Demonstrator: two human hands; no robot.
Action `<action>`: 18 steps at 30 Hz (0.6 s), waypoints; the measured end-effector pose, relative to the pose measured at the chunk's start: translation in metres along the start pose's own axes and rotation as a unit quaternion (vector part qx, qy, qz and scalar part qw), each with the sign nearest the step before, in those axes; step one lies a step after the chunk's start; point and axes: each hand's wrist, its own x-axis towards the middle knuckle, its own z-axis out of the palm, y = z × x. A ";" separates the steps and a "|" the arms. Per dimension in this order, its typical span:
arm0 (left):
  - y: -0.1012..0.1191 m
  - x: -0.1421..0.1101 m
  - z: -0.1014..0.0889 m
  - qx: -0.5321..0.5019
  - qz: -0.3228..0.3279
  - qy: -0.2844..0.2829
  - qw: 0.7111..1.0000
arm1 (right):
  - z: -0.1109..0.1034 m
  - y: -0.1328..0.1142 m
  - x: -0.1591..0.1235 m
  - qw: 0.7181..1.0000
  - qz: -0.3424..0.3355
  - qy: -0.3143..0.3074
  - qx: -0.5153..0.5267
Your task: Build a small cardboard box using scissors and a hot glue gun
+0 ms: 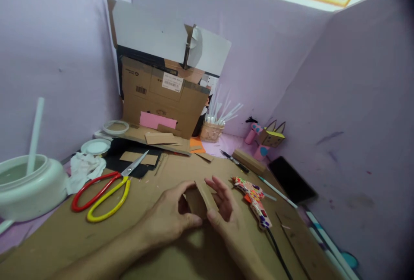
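A small folded cardboard piece (199, 198) stands on the big cardboard sheet (97, 232) in front of me. My left hand (170, 217) curls round its left side, thumb and fingers pressed on it. My right hand (224, 209) holds its right side, fingers partly stretched along the strip. Both hands touch the piece at the same time.
Scissors with red and yellow handles (103, 191) lie to the left. A patterned glue gun (255, 200) lies right of my hands, cord trailing toward me. A white bowl with a stick (27, 185), a cardboard box (161, 99), a basket of straws (211, 129) and a dark phone (291, 178) stand around.
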 end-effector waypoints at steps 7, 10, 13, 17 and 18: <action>0.001 -0.006 -0.001 0.179 0.060 0.032 0.981 | -0.003 0.016 -0.003 0.999 0.040 0.027 0.008; 0.004 -0.009 0.000 0.257 0.057 0.037 0.964 | 0.002 0.016 0.000 0.995 0.041 0.066 0.068; 0.005 -0.011 -0.002 0.241 0.056 0.041 0.968 | 0.006 0.007 0.004 0.989 0.053 0.058 0.129; 0.003 -0.013 -0.005 0.116 0.077 0.030 0.990 | 0.006 -0.006 0.007 0.984 0.095 0.070 0.134; 0.002 -0.013 -0.006 0.070 0.091 0.025 0.993 | 0.005 -0.007 0.007 0.984 0.104 0.081 0.123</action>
